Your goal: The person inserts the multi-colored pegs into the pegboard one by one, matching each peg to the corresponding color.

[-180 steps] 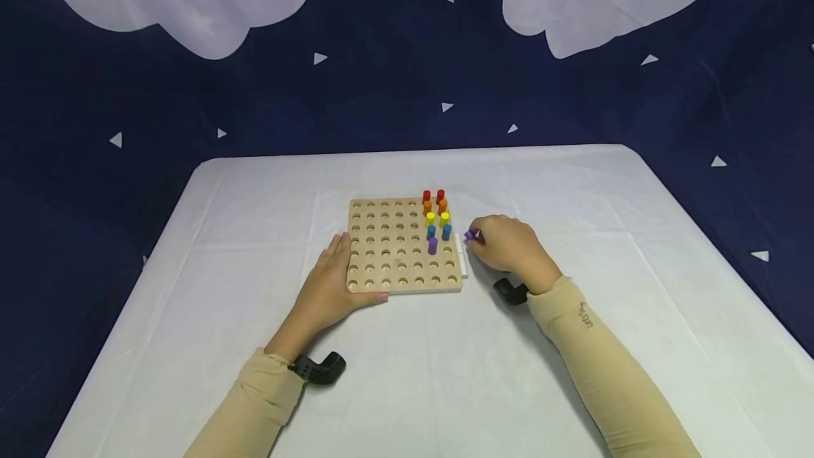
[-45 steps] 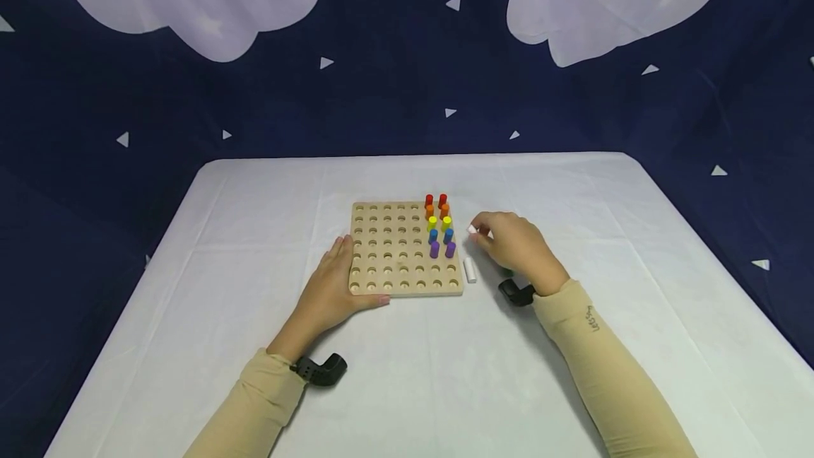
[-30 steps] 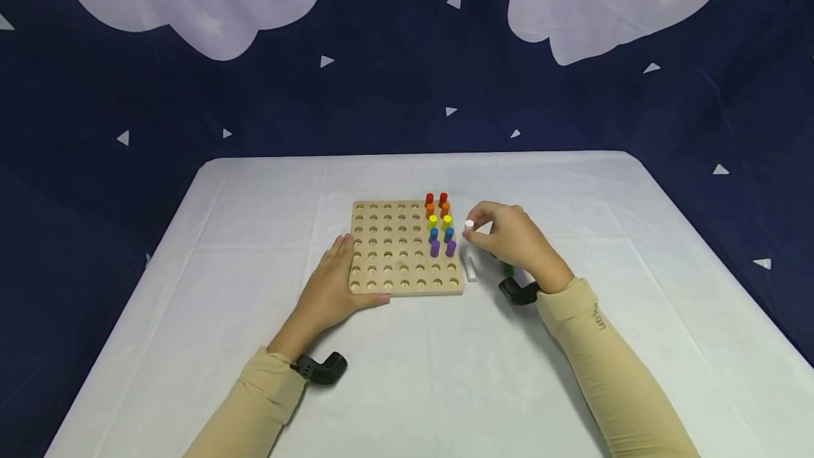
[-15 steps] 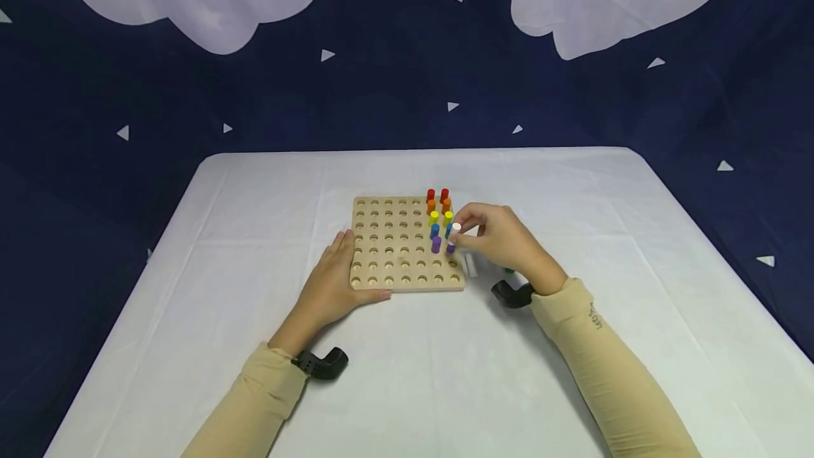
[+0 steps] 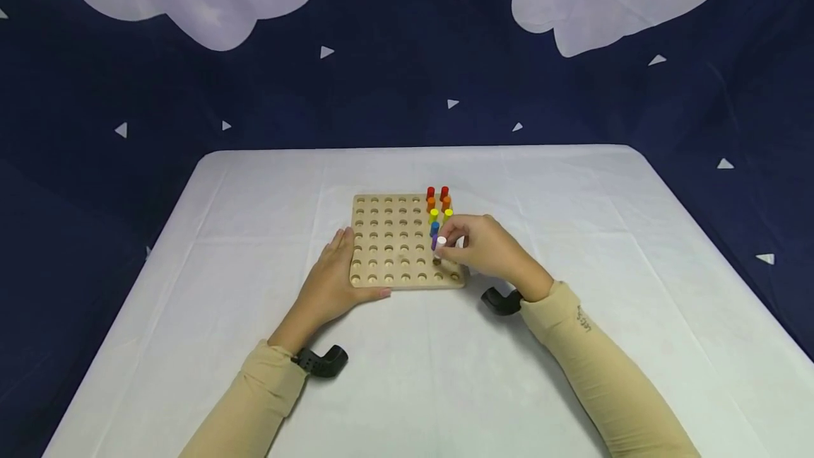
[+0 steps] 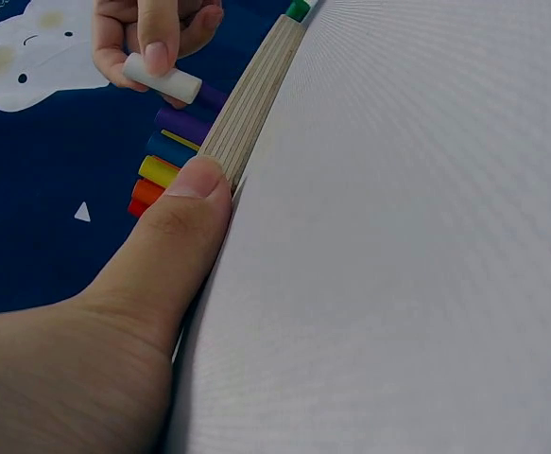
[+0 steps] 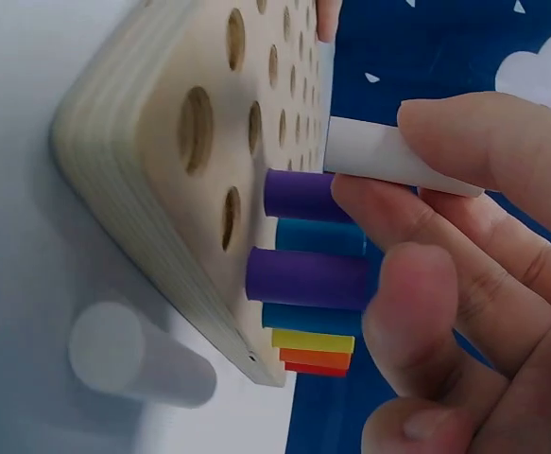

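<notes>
In the head view, a square wooden pegboard (image 5: 379, 278) lies on the table, with paired red, orange, yellow, blue and purple pegs standing at its right side. My left hand (image 5: 328, 278) rests against the board's near left corner, fingers along the left edge and thumb along the front edge. My right hand (image 5: 492, 246) pinches a white peg (image 5: 441, 242) between thumb and fingers, just over the board in front of the purple pegs. In the right wrist view, this white peg (image 7: 370, 151) appears beside a purple peg (image 7: 299, 194); the hand hides some pegs in the head view.
Another white peg (image 7: 105, 350) lies on the table beside the board's right edge in the right wrist view. A green peg (image 6: 298, 9) shows past the board in the left wrist view. White cloth covers the table (image 5: 407, 373).
The second purple peg went into the board. Then my right hand picked up a white peg from beside the board and carried it left over it. The left hand stays put.
</notes>
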`<control>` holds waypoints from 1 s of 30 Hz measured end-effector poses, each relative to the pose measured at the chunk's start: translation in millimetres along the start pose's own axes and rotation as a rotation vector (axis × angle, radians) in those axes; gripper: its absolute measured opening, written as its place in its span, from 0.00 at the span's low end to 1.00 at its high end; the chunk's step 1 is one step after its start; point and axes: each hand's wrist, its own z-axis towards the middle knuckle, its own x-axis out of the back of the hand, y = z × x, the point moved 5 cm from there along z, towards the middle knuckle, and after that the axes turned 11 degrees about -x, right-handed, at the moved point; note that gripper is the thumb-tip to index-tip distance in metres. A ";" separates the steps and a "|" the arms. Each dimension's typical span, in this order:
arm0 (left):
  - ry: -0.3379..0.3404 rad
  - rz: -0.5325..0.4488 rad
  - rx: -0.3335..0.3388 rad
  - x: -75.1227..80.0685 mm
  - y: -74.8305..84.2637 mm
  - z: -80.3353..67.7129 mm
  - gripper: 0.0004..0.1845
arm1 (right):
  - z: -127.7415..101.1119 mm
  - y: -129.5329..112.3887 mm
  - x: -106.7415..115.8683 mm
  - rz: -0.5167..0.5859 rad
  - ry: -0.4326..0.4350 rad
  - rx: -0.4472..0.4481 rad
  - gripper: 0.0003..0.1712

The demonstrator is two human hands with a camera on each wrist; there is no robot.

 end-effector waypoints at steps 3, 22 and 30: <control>0.000 0.003 -0.002 0.5 0.4 0.6 0.74 | 0.2 0.7 -2.6 -0.002 -0.014 -0.010 0.06; 0.006 0.000 -0.013 1.4 1.2 2.0 0.74 | 3.6 4.9 -14.7 -0.066 -0.070 -0.004 0.07; 0.004 0.000 -0.008 0.5 0.2 2.0 0.74 | 1.6 2.0 -14.7 -0.096 -0.077 0.002 0.11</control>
